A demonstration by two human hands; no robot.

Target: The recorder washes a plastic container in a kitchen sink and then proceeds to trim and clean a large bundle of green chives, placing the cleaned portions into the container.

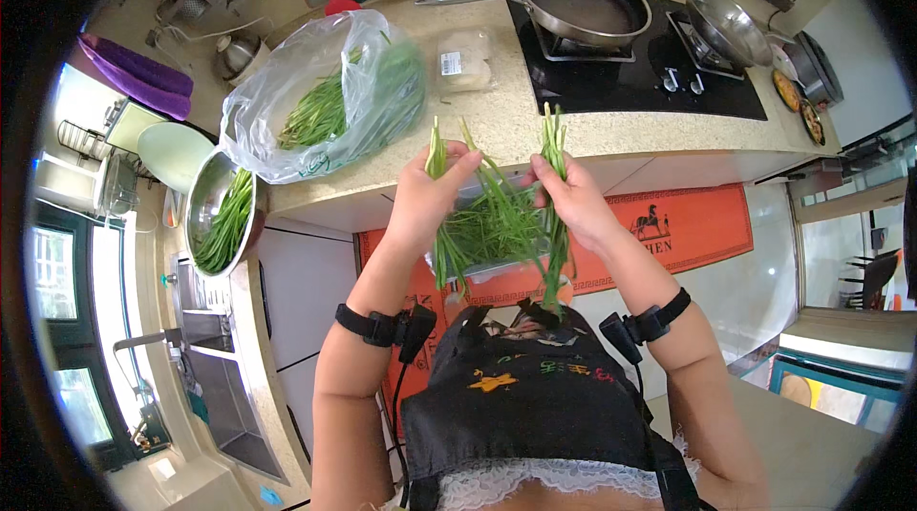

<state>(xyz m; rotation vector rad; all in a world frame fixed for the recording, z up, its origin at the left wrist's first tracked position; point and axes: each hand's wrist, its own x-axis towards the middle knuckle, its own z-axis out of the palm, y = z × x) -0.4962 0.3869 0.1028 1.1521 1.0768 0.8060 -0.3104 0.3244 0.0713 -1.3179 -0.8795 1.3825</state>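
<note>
My left hand grips a small bunch of green stalks, which look like chives, upright with their pale ends up. A few loose stalks slant from beside its fingertips toward the right. My right hand is closed on another bunch of stalks, whose lower ends hang over the black apron. Below and between the hands, a clear plastic container holds a heap of cut-looking greens. On the counter at the left, a clear plastic bag lies open with more stalks inside. A metal bowl holds long stalks.
A clear package with a label lies on the counter. A frying pan and a steel wok stand on the black gas hob. The sink is at the lower left. A red mat covers part of the floor.
</note>
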